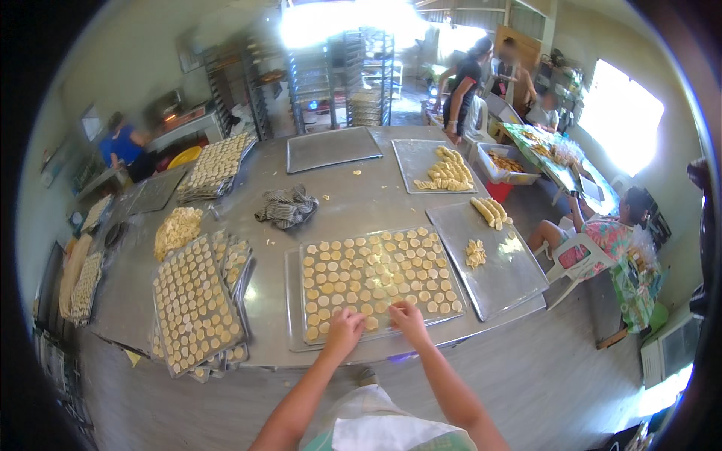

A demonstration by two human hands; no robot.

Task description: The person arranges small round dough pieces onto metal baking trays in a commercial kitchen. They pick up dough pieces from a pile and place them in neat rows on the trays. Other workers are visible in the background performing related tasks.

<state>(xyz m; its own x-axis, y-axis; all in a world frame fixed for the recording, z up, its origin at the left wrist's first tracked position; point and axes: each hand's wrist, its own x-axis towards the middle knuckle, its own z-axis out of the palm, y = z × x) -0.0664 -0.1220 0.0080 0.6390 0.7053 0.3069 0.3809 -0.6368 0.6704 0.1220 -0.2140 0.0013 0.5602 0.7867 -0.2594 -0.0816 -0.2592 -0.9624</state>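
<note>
In front of me lies a metal baking tray [385, 337] covered with rows of small flat dough rounds [379, 269]. My left hand [347, 328] is over its near edge, fingertips bunched beside a dough round [371, 323]. A short way to the right, my right hand [407, 319] hovers low over the same edge with curled fingers. Whether either hand pinches a piece of dough is too small to tell. On the right, another tray [499, 282] carries dough rolls [489, 212] and a small heap of cut dough slices [475, 253].
Stacked trays of dough rounds [194, 304] stand left, near a dough heap [178, 230]. A striped cloth [286, 207] lies mid-table. Farther back are a bare tray [334, 149] and a tray of dough pieces [403, 163]. A seated person [601, 239] is at right; others stand behind.
</note>
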